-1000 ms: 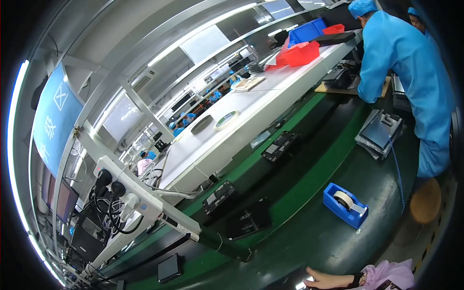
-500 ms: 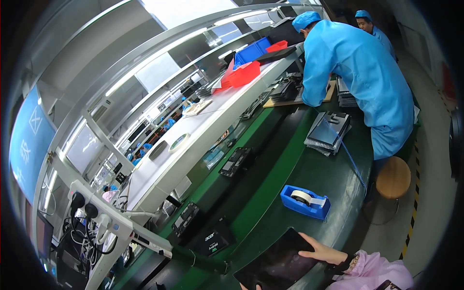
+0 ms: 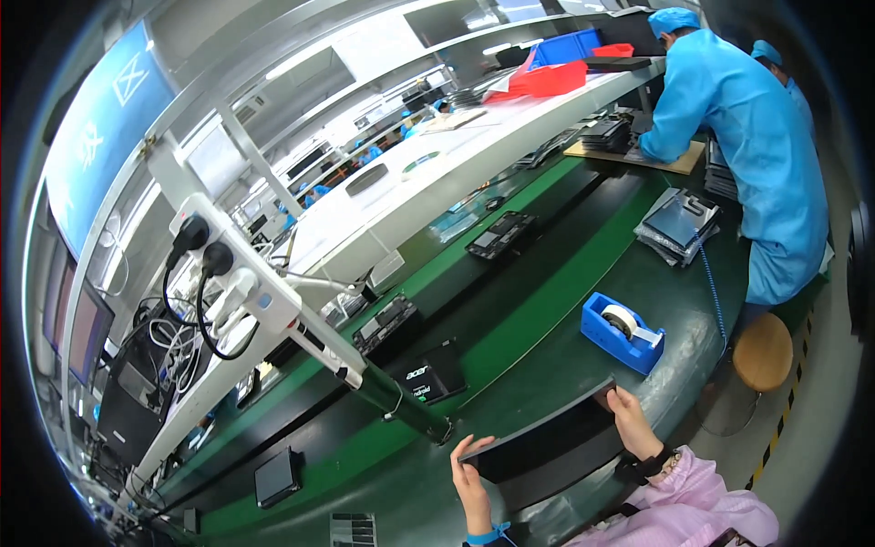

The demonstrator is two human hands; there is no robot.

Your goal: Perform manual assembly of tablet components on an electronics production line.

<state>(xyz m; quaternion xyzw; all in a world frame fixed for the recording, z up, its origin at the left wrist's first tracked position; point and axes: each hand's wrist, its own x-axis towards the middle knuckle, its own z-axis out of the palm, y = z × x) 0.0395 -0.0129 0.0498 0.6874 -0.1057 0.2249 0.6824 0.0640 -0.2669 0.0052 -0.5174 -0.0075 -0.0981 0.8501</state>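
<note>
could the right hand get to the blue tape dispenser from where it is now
Probably yes. The right hand grips one end of a dark flat panel, and the blue tape dispenser sits just beyond it on the green bench with nothing between; it would need to let go first.

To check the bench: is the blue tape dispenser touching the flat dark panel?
No, the blue tape dispenser stands apart from the flat dark panel.

The far co-worker (image 3: 775, 64) is mostly hidden behind the nearer one (image 3: 738, 146), and the tiny distant workers (image 3: 365, 150) are too small to make out.
</note>
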